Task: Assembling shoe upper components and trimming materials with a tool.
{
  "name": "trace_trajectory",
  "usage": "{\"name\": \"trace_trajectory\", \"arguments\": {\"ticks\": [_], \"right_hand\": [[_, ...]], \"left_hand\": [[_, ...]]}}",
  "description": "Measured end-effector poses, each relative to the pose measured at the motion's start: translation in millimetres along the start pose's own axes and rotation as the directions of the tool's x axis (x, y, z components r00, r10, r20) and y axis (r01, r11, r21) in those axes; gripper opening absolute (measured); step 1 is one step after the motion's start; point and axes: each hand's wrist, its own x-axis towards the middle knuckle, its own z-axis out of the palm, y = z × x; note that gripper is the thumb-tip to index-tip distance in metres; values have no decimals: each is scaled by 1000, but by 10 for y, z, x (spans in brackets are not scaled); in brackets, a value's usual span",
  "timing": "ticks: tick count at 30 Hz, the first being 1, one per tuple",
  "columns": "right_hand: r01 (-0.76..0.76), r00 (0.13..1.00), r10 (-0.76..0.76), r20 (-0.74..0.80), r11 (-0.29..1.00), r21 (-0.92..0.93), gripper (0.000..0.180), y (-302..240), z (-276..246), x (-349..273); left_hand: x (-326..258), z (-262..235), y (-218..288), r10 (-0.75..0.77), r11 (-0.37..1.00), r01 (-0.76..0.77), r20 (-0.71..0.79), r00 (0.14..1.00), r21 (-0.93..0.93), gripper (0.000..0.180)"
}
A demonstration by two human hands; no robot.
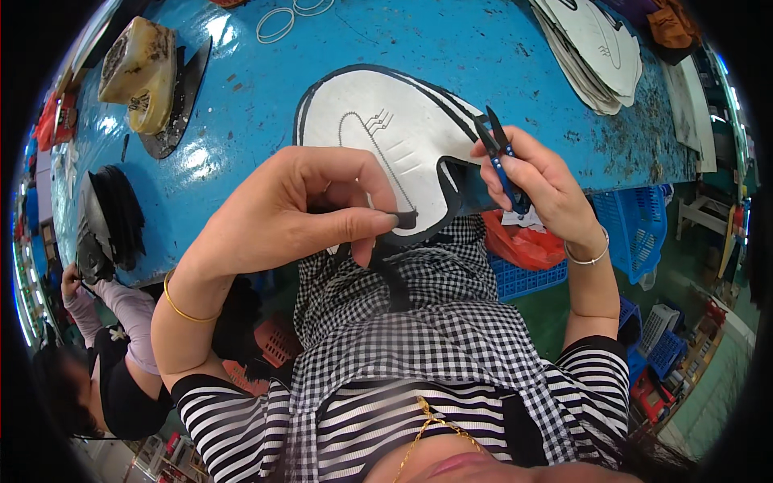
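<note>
A white shoe-upper piece (334, 101) with black edging and stitched lines lies at the near edge of the blue table (241, 88). My left hand (298, 209) is over its lower left part, thumb and fingers pinched on a narrow black strip (409, 219). The strip lies across the lower end of the stitching; its other end is hidden by my fingers. In my right hand (547, 181), beside the piece's right edge, are blue-handled thread snips (501, 157), their dark blades pointing up and away and standing apart.
A stack of similar white pieces (592, 52) lies at the far right. At the left stand a stained yellowish container (141, 68) and a stack of black pieces (113, 217). White cord loops (276, 26) lie at the far edge. Blue crates (632, 233) and a red bag (523, 241) stand below; another person (121, 354) is at left.
</note>
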Motion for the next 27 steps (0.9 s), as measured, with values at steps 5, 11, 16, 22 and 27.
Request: {"name": "trace_trajectory", "arguments": {"ticks": [5, 11, 16, 22, 27], "right_hand": [[-133, 982, 77, 171, 927, 350, 26, -170, 243, -35], [-34, 998, 25, 55, 984, 176, 17, -88, 527, 86], [467, 856, -516, -47, 807, -360, 13, 66, 572, 86], [710, 433, -815, 385, 46, -703, 29, 38, 520, 80], [726, 530, -728, 434, 126, -675, 23, 97, 458, 124]], "left_hand": [[70, 1, -27, 12, 996, -11, 17, 1000, -89, 9], [72, -40, -13, -90, 995, 95, 111, 990, -37, 13], [-23, 4, -124, -92, 981, 119, 173, 981, -153, 26], [27, -13, -321, 50, 992, -31, 154, 987, -118, 19], [12, -24, -263, 203, 968, -207, 41, 978, 139, 11]]}}
